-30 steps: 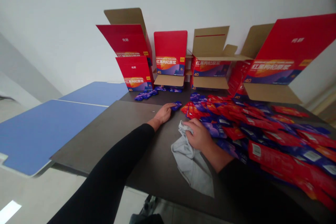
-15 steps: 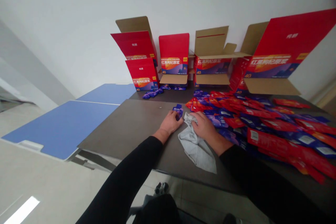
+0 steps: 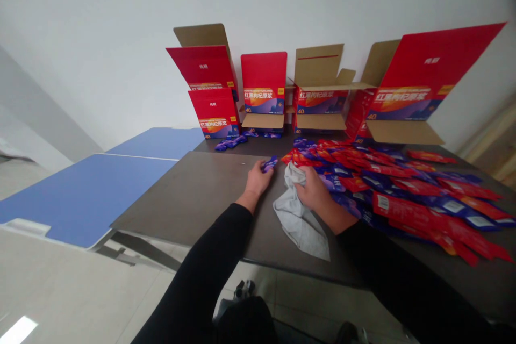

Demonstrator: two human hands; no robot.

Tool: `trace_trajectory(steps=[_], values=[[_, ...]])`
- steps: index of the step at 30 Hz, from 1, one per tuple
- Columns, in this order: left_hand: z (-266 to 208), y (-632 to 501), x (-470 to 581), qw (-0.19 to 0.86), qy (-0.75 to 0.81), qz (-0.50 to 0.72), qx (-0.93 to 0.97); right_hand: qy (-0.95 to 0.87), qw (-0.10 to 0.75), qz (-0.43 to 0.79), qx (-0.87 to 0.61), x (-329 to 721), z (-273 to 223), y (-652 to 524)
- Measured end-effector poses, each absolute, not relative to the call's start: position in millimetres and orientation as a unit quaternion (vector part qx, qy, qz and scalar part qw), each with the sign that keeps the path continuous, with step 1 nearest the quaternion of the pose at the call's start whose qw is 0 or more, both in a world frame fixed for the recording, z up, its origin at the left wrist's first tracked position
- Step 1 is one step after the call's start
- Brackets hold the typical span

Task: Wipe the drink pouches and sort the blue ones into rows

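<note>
My left hand is closed on a small purple-blue sachet, whose printed end sticks out past the fingers over the dark table. To its right, my right hand grips a crumpled light grey cloth; the cloth's lower part trails across the table toward the front edge. A heap of red and purple-blue sachets spreads just beyond and to the right of my right hand. Part of the held sachet is hidden by my left fingers.
Red cartons line the wall: stacked ones at left, an open one, another open one, and a large one at right. A few purple sachets lie near the left carton. A blue folding table stands left.
My left hand has lifted and tilted the sachet, moving slightly away from the cloth. My right hand still grips the cloth and has barely moved. The view has shifted slightly.
</note>
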State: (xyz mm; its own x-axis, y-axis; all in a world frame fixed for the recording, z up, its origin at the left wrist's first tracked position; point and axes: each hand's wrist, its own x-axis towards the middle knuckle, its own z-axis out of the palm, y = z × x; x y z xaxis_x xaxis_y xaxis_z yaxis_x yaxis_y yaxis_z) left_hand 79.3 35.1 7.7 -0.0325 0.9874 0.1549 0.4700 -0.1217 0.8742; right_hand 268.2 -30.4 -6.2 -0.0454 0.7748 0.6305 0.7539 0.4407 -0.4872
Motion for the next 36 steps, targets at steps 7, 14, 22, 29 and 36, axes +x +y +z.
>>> trace_trajectory(steps=[7,14,22,29,36], values=[[25.2,17.0,89.2,0.746,0.306,0.446,0.388,-0.728,0.479,-0.042,-0.49,279.5,2.4,-36.1],[27.5,3.5,103.2,0.829,0.246,0.36,0.35,-0.82,0.338,-0.064,-0.457,258.3,13.5,-54.5],[27.2,0.4,107.0,0.842,0.211,0.399,0.296,-0.845,0.304,-0.102,-0.429,255.8,20.1,-49.1],[25.2,-0.2,107.8,0.861,0.148,0.395,0.285,-0.775,0.395,-0.124,-0.478,272.6,5.1,-29.1],[27.6,3.5,101.6,0.88,0.143,0.355,0.282,-0.697,0.484,-0.101,-0.52,291.5,2.3,-12.6]])
